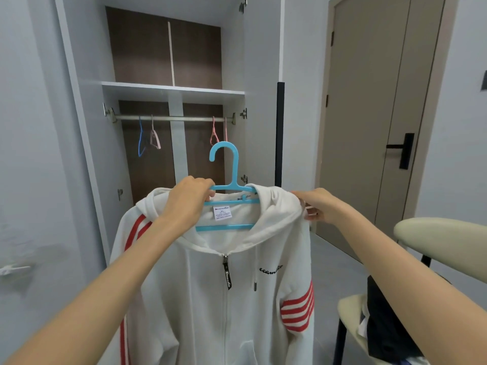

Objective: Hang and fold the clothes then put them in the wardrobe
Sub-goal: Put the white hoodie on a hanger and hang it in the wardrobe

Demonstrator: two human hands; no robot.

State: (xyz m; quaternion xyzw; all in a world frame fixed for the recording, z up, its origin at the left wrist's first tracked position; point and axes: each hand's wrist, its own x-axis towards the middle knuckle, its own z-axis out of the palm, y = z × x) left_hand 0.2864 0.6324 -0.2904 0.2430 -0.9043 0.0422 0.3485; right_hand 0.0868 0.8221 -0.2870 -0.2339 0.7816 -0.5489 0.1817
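Observation:
A white zip hoodie [210, 299] with red sleeve stripes hangs on a light-blue plastic hanger [229, 169], held up in front of the open wardrobe [174, 88]. My left hand [188, 201] grips the hanger's left arm together with the hoodie's shoulder. My right hand [320, 206] pinches the hoodie's fabric at its right shoulder. The hanger's hook points up, below and in front of the metal rail [174, 118].
Several empty hangers, blue [141, 143] and pink [214, 135], hang on the rail. A cream chair [434, 238] at the lower right carries dark clothes [387, 325]. A closed door [382, 114] stands to the right.

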